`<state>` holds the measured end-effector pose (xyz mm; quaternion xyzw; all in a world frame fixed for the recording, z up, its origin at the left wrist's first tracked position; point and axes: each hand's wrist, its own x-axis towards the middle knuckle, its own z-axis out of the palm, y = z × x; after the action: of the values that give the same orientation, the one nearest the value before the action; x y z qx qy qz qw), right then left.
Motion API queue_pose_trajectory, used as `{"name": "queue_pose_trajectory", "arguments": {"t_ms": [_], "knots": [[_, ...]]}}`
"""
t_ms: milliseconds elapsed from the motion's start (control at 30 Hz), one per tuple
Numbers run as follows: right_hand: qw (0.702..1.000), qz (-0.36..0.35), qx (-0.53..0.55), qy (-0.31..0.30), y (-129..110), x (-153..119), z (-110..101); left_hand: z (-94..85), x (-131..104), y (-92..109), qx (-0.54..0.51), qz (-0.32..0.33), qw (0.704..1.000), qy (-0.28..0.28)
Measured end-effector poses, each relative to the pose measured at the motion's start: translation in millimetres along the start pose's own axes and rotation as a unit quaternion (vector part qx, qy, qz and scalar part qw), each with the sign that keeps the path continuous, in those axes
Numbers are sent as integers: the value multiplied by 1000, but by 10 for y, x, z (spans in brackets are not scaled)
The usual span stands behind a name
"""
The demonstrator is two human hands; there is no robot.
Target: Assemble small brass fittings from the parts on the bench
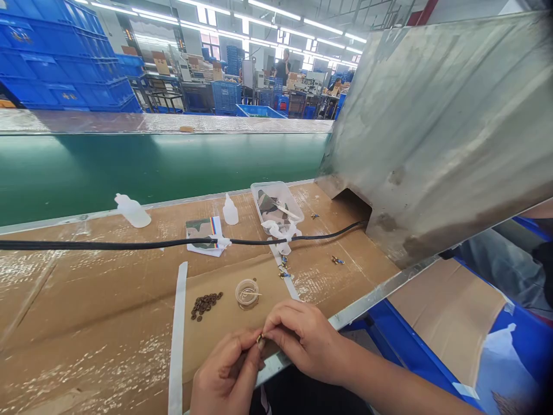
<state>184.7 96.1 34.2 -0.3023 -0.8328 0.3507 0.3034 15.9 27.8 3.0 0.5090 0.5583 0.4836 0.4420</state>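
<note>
pretty clearly a factory floor or assembly workshop. beyond the fingers [279,325] there's a long green conveyor belt [173,167], then rows of workbenches, a standing person [283,68] and strip lights [276,17] overhead. blue plastic crates [64,63] are stacked up far ahead, left of the fingers.

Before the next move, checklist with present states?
1. Small part held by the fingertips of left hand and right hand: ok.
2. Hold firm: cannot tell, fingers hide most of it.
3. Cup upright on brown sheet: ok.
4. Cup covered: not ok, open, stick reaching over its rim.
5. Dark discs apart from cup: ok, loose group to its left.
6. Hands off black cable: ok, it runs beyond them.
</note>
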Motion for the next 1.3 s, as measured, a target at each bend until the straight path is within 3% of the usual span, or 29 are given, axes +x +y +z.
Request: {"name": "queue_pose_trajectory", "arguments": {"t_ms": [233,533,733,1300], "knots": [[1000,-7,8,2,-7,-4,-1,-13,9,2,32,25,999,0],[992,45,87,83,38,-73,126,-6,-1,-89,18,67,994,79],[992,41,94,76,20,-94,135,6,-18,-117,59,112,987,104],[992,35,88,81,39,-125,161,56,-35,-123,69,110,981,142]]}}
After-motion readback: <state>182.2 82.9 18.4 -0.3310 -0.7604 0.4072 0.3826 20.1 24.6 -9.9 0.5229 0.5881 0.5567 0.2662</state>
